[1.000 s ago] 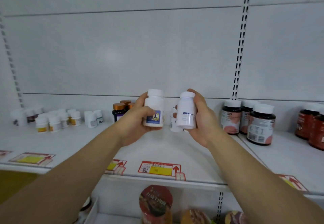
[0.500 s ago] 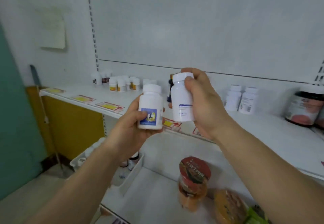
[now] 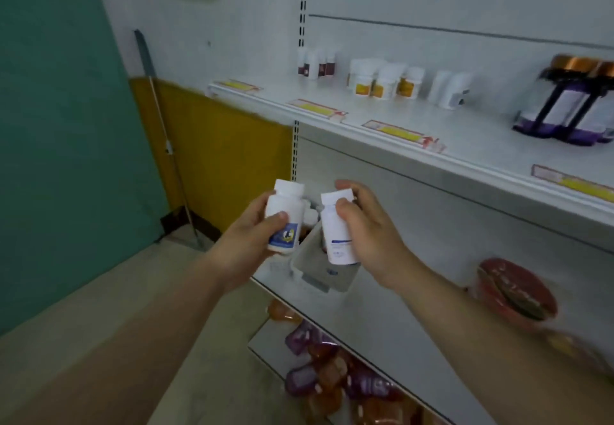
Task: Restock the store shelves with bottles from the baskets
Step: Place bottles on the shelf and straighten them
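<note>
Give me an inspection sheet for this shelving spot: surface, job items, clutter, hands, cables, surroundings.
Surface: white upper shelf with yellow price tags along its edge.
Job's things: blue-label bottle and plain white bottle, both held upright; grey basket on the lower shelf behind them.
Clutter: small white bottles, dark copper-capped bottles, red-lidded tub, packets lower down.
Hands: left hand grips the blue-label bottle; right hand grips the plain one.
Cables: nothing seen.
Surroundings: teal wall, leaning handle.
</note>
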The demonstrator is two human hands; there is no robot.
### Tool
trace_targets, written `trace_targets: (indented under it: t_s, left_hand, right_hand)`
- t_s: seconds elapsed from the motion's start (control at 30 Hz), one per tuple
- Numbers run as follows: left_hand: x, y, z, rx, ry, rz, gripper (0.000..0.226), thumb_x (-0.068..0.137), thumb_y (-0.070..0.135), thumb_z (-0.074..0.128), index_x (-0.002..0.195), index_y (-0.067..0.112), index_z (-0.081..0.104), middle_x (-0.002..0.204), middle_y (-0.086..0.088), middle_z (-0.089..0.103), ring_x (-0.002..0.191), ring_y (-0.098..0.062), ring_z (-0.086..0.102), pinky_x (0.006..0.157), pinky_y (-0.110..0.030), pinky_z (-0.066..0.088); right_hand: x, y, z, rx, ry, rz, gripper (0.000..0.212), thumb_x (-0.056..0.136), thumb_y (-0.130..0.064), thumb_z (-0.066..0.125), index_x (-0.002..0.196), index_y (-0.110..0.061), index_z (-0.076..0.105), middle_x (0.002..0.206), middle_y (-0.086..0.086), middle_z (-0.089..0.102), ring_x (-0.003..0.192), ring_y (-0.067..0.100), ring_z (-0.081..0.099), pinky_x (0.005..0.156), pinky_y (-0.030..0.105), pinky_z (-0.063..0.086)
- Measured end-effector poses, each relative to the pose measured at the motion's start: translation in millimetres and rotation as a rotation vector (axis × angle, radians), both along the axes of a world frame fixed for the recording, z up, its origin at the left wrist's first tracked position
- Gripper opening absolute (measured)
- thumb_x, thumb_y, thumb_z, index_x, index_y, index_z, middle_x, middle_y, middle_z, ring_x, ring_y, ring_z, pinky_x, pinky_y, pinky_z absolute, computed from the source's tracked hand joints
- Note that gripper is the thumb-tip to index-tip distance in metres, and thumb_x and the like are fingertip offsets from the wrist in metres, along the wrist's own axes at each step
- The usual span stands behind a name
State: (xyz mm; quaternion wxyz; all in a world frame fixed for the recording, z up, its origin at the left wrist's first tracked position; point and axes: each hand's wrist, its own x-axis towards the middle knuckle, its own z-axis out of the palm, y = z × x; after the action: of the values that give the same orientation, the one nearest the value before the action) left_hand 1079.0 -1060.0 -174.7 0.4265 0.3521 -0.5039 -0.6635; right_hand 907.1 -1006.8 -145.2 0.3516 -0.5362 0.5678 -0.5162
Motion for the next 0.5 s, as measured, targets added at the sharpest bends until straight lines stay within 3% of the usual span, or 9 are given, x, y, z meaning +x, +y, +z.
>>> trace_targets:
  t_s: [0.1,0.23,0.4,0.5]
  left_hand:
    - [12,-29,-22,0.023,-0.080,-0.007,0.044,0.090,0.004,0.053,0.130,0.022,0.046,0.117,-0.009,0.063,0.101,-0.026,0.064,0.082,-0.040,0.050]
    - [2,-65,-41,0.015,-0.246,-0.012,0.047,0.085,0.000,0.060,0.121,0.026,0.043,0.111,-0.004,0.059,0.095,-0.018,0.061,0.075,-0.030,0.050]
    - [-35,-105,-72,-0.108,-0.485,-0.098,0.052,0.079,0.001,0.069,0.119,0.019,0.040,0.100,0.003,0.054,0.088,-0.009,0.054,0.069,-0.017,0.046]
    - [-56,-133,-98,-0.184,-0.667,-0.154,0.055,0.075,0.005,0.073,0.119,0.016,0.041,0.109,-0.003,0.053,0.103,-0.019,0.054,0.085,-0.032,0.048]
  right_hand:
    - [5,-34,-28,0.102,-0.018,-0.129,0.024,0.097,-0.028,0.045,0.120,-0.034,0.048,0.111,-0.001,0.057,0.096,0.017,0.058,0.081,0.032,0.049]
    - [-10,-65,-53,0.171,-0.023,-0.204,0.025,0.095,-0.026,0.052,0.120,-0.027,0.049,0.105,-0.007,0.054,0.082,-0.003,0.052,0.058,0.011,0.041]
    - [-45,-98,-94,0.243,0.012,-0.251,0.031,0.089,-0.021,0.061,0.119,-0.019,0.051,0.110,-0.001,0.057,0.097,0.015,0.056,0.079,0.025,0.043]
    - [-66,-112,-117,0.309,0.027,-0.257,0.030,0.087,-0.021,0.065,0.114,-0.019,0.050,0.107,-0.002,0.055,0.095,0.014,0.055,0.069,0.023,0.042]
